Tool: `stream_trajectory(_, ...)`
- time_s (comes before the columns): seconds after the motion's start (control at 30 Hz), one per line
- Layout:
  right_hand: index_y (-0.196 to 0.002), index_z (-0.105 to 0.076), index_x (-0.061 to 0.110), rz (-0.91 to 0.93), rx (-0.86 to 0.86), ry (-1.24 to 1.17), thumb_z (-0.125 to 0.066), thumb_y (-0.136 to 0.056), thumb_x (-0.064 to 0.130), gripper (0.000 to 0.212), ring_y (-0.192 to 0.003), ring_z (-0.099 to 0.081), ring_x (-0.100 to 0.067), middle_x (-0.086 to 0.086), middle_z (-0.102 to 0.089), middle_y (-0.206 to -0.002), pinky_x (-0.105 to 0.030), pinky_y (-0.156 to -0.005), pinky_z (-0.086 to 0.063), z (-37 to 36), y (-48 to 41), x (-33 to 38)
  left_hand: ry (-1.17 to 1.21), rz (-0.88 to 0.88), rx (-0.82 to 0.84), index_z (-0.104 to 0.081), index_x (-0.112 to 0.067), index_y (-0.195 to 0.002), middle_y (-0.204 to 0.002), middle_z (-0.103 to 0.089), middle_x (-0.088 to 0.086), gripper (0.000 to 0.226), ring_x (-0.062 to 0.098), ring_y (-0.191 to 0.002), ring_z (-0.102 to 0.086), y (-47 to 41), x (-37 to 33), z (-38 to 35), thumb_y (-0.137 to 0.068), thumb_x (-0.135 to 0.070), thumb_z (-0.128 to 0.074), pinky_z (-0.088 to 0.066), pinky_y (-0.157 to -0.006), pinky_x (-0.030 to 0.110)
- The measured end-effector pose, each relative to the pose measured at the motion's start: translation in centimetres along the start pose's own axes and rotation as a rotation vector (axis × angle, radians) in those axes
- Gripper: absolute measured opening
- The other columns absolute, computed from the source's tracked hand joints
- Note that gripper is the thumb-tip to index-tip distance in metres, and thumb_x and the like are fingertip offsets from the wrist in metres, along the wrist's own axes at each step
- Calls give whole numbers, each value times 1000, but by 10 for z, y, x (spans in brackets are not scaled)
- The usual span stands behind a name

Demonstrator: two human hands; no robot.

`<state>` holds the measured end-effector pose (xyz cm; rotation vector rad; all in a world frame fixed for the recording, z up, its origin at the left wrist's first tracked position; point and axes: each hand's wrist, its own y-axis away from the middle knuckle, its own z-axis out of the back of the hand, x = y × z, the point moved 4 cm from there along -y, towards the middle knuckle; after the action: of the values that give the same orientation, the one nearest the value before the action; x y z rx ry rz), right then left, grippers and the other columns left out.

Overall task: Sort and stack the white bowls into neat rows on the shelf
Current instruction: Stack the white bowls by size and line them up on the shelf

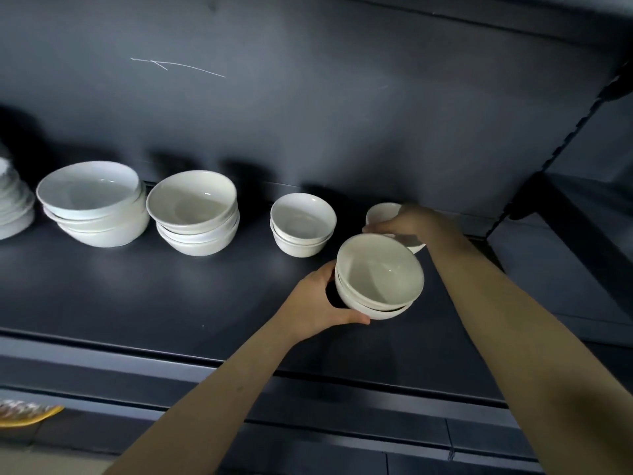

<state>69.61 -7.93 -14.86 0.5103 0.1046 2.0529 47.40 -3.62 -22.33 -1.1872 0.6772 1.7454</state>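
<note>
On the dark shelf [171, 296] stand three stacks of white bowls along the back: a large stack [92, 204], a medium stack [193, 210] and a small stack [303, 224]. My left hand [322, 299] grips the left side of a short stack of small bowls [378, 275] nearer the front. My right hand [407, 222] reaches behind it and holds the rim of a smaller white bowl [382, 212] near the back wall. Part of that bowl is hidden by my fingers.
A pile of white plates [13, 204] sits at the far left edge. A shelf upright [534, 197] bounds the right end. Below the shelf's front lip, a yellow-rimmed dish [27, 411] shows at the lower left.
</note>
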Motion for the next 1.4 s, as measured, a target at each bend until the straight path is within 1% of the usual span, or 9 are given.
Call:
stream_trajectory(0.17,-126,-56,9,19,-12,-81,-84,-59,56,87,-93,-55,-23,-5,-58,-107,-31,-76,-40,8,7,-4,7,1,0,-41,-49,-123,-115,-57,-31,82,-26,-106,-45,0,3,1,-61,-29,-91,-34,-83,-5)
stream_trajectory(0.27,-121,-57,12,23,-28,-104,-82,-59,57,81,-97,-56,-21,-3,-59,-110,-31,-77,-43,23,16,-13,11,-7,2,-42,-46,-128,-117,-57,-31,85,-24,-108,-45,0,3,1,-60,-32,-91,-34,-84,-5)
stream_trajectory(0.43,-109,-65,27,169,-116,-213,-81,-34,65,85,-92,-63,-15,5,-68,-103,-35,-87,-53,65,52,-11,16,-28,14,-43,-39,-136,-125,-57,-26,89,-17,-114,-46,0,4,1,-60,-37,-90,-36,-89,2)
stream_trajectory(0.63,-105,-60,29,392,31,-239,-88,-62,38,53,-96,-63,-9,10,-67,-102,-29,-85,-50,70,124,6,26,-39,34,-44,-36,-135,-122,-56,-26,85,-15,-109,-48,1,3,0,-63,-34,-89,-37,-83,-1)
stream_trajectory(0.8,-124,-52,34,394,108,-95,-84,-49,56,84,-110,-59,-9,14,-63,-117,-35,-95,-51,29,144,14,31,-55,33,-43,-26,-140,-128,-57,-19,91,-4,-119,-49,1,5,-1,-63,-38,-89,-35,-91,4)
stream_trajectory(0.93,-152,-21,26,395,80,88,-83,-58,57,117,-139,-33,-15,8,-31,-153,-34,-111,-35,15,149,18,42,-61,29,-45,-28,-138,-126,-58,-21,89,-11,-115,-50,2,5,-2,-62,-38,-90,-35,-90,2)
stream_trajectory(1.07,-156,-6,24,406,108,169,-82,-67,52,120,-147,-13,-14,8,-10,-162,-31,-117,-23,9,151,20,49,-63,23,-46,-30,-137,-125,-58,-21,87,-12,-112,-50,3,3,-1,-62,-36,-90,-35,-86,-3)
stream_trajectory(1.27,-156,-7,24,409,113,163,-81,-68,50,117,-147,-14,-14,8,-11,-161,-33,-117,-23,2,145,17,37,-55,15,-49,-30,-133,-119,-61,-20,81,-18,-106,-50,3,4,-1,-63,-33,-90,-36,-81,-3)
stream_trajectory(1.4,-155,-8,26,416,109,130,-81,-68,50,116,-147,-14,-14,9,-12,-161,-31,-116,-22,0,140,13,31,-39,18,-49,-29,-133,-120,-62,-19,81,-8,-109,-53,3,5,-1,-63,-34,-90,-38,-82,1)
